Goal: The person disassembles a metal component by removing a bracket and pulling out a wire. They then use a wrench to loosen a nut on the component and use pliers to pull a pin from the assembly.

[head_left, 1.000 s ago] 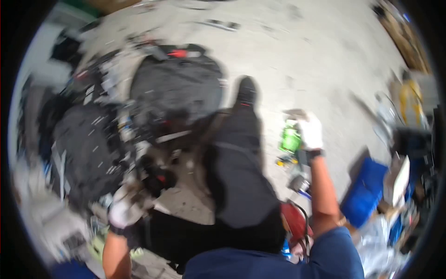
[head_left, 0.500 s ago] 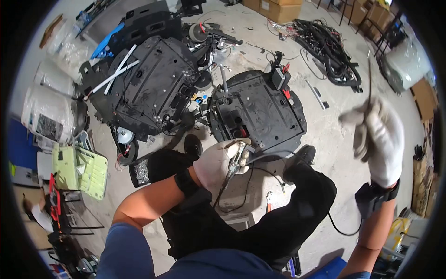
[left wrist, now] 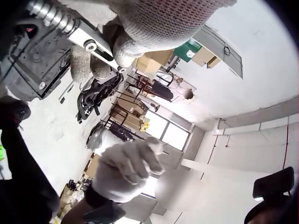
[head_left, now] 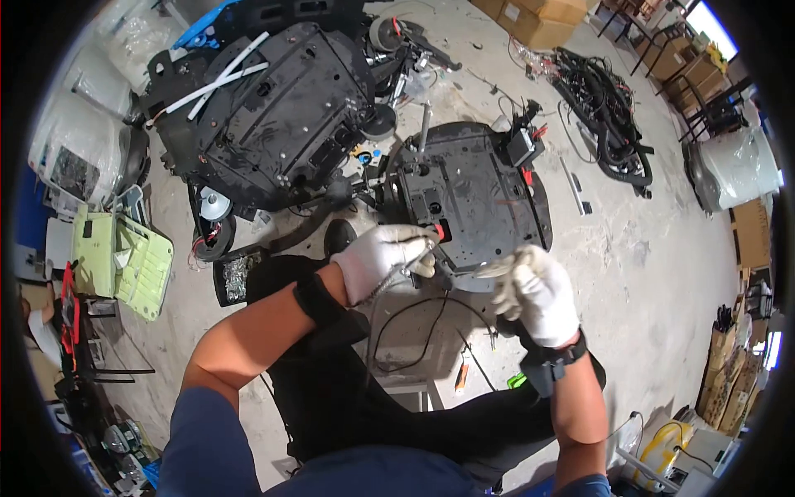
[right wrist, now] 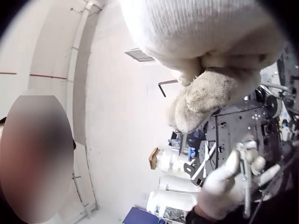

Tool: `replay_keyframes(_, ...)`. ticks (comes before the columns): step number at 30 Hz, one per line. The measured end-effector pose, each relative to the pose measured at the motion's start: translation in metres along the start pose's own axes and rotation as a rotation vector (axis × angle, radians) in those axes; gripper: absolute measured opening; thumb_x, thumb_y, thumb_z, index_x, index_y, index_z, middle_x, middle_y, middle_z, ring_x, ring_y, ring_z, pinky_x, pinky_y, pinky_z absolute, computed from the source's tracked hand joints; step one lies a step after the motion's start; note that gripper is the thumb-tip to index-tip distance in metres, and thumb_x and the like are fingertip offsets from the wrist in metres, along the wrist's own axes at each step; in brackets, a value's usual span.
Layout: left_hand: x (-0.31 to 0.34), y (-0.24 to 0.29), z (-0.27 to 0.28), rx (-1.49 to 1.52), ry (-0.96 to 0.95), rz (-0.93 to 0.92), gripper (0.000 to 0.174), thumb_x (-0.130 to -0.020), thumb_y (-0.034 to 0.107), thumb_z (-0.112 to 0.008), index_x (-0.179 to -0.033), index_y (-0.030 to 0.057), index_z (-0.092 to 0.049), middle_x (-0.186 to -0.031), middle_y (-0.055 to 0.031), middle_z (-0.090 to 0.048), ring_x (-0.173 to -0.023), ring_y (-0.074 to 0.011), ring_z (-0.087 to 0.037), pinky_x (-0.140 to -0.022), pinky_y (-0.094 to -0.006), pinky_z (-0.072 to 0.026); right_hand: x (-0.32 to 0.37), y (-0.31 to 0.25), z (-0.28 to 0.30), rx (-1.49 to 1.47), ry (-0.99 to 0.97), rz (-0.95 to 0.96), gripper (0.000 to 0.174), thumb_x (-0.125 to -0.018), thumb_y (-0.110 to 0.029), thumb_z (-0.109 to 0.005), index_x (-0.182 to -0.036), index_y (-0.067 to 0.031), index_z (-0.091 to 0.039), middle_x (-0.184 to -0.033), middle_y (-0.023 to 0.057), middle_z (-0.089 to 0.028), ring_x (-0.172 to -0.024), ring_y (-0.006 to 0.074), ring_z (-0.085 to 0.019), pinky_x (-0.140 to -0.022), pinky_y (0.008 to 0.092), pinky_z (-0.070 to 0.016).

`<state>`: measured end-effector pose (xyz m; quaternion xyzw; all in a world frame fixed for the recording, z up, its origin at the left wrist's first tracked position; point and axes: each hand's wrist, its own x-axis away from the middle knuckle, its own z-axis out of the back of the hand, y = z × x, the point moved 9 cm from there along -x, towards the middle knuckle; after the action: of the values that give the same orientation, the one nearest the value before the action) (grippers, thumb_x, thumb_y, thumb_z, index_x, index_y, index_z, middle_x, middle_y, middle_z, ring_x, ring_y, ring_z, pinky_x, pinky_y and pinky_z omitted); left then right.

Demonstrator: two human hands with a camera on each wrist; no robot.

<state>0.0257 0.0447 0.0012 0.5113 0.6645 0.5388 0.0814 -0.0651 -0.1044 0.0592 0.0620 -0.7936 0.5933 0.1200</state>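
Your left hand [head_left: 385, 261] grips a metal spring part [left wrist: 88, 42] between you and the black panel [head_left: 480, 199]; your right hand [head_left: 538, 298], apart from it, pinches an L-shaped hex key [right wrist: 167, 82]

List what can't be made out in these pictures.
L-shaped tool: right wrist view, most of its length is hidden by the right hand.
Metal part in the left hand: left wrist view, its spring's far end is lost at the dark top-left corner.
Small parts in the black tray: head view, too small to identify.
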Motion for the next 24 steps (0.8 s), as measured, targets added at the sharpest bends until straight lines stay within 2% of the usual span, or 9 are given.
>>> replay_keyframes(3,-0.015,0.013,-0.005,-0.026,-0.021,-0.033,0.027,-0.093,0.010,-0.042,-0.115,-0.0042,-0.049,-0.092,-0.0089,-0.059,-0.084,-0.0184,-0.061,-0.076,-0.0317,-0.0528,-0.011,0.030,-0.003,-0.128,-0.092,0.071,0.032,-0.089,-0.032,-0.054,-0.096,-0.0014,-0.047,-0.079,0.0105,-0.061,-0.067,0.0169,-0.062,-0.056,0.0217,-0.0486)
replay_keyframes(4,-0.018,0.020,-0.008,-0.036,-0.018,-0.065,0.028,-0.093,0.011,-0.042,-0.115,-0.0031,-0.049,-0.092,-0.0084,-0.059,-0.084,-0.0175,-0.061,-0.075,-0.0301,-0.0529,-0.009,0.041,0.000,-0.124,-0.086,-0.040,0.028,-0.090,-0.029,-0.053,-0.095,-0.0020,-0.048,-0.079,0.0089,-0.060,-0.068,0.0162,-0.062,-0.057,0.0215,-0.0482)
replay_keyframes(6,-0.027,0.028,-0.016,-0.050,-0.016,-0.086,0.028,-0.093,0.012,-0.041,-0.116,-0.0021,-0.048,-0.092,-0.0079,-0.059,-0.083,-0.0166,-0.061,-0.073,-0.0285,-0.0531,-0.016,0.059,0.007,-0.111,-0.038,0.016,0.027,-0.088,-0.028,-0.055,-0.089,-0.0021,-0.045,-0.069,0.0106,-0.058,-0.060,0.0182,-0.060,-0.055,0.0260,-0.0497)
replay_keyframes(7,-0.033,0.028,-0.018,0.043,0.015,-0.040,0.027,-0.093,0.012,-0.042,-0.116,-0.0010,-0.048,-0.092,-0.0070,-0.058,-0.084,-0.0160,-0.061,-0.073,-0.0279,-0.0531,-0.016,0.065,0.005,-0.131,-0.111,-0.046,0.025,-0.091,-0.027,-0.051,-0.096,-0.0028,-0.048,-0.081,0.0097,-0.062,-0.069,0.0158,-0.063,-0.057,0.0221,-0.0487)
replay_keyframes(12,-0.065,0.027,-0.028,0.259,-0.029,-0.080,0.026,-0.094,0.012,-0.040,-0.116,0.0012,-0.047,-0.088,-0.0055,-0.056,-0.077,-0.0125,-0.058,-0.064,-0.0263,-0.0516,-0.024,0.063,0.011,-0.118,-0.066,-0.026,0.025,-0.091,-0.026,-0.051,-0.097,-0.0022,-0.048,-0.082,0.0101,-0.063,-0.069,0.0151,-0.063,-0.058,0.0224,-0.0492)
replay_keyframes(13,-0.068,0.021,-0.026,0.273,0.039,-0.043,0.026,-0.094,0.012,-0.040,-0.117,0.0013,-0.047,-0.089,-0.0056,-0.057,-0.073,-0.0113,-0.056,-0.061,-0.0247,-0.0493,-0.026,0.064,0.011,-0.125,-0.049,-0.028,0.024,-0.092,-0.025,-0.050,-0.098,-0.0018,-0.048,-0.082,0.0096,-0.063,-0.069,0.0148,-0.063,-0.058,0.0224,-0.0492)
replay_keyframes(18,-0.073,0.013,-0.030,0.193,-0.029,-0.042,0.026,-0.093,0.012,-0.042,-0.117,0.0017,-0.048,-0.090,-0.0054,-0.058,-0.072,-0.0100,-0.055,-0.061,-0.0229,-0.0474,-0.034,0.079,0.021,-0.087,0.032,0.007,0.020,-0.093,-0.019,-0.048,-0.097,0.0007,-0.051,-0.080,0.0072,-0.062,-0.066,0.0125,-0.060,-0.059,0.0222,-0.0485)
replay_keyframes(20,-0.073,0.019,-0.024,0.112,-0.006,-0.118,0.027,-0.093,0.012,-0.042,-0.117,0.0012,-0.048,-0.090,-0.0054,-0.058,-0.072,-0.0095,-0.054,-0.060,-0.0215,-0.0457,-0.037,0.071,0.023,0.015,0.090,0.076,0.020,-0.093,-0.018,-0.048,-0.095,0.0010,-0.052,-0.074,0.0051,-0.060,-0.064,0.0095,-0.056,-0.059,0.0228,-0.0470)
replay_keyframes(24,-0.074,0.026,-0.013,0.150,0.061,-0.115,0.026,-0.094,0.012,-0.041,-0.116,-0.0006,-0.048,-0.088,-0.0058,-0.057,-0.071,-0.0092,-0.053,-0.060,-0.0205,-0.0437,-0.038,0.063,0.019,0.013,0.158,0.018,0.020,-0.093,-0.018,-0.048,-0.093,0.0013,-0.053,-0.070,0.0034,-0.059,-0.062,0.0084,-0.054,-0.059,0.0232,-0.0460)
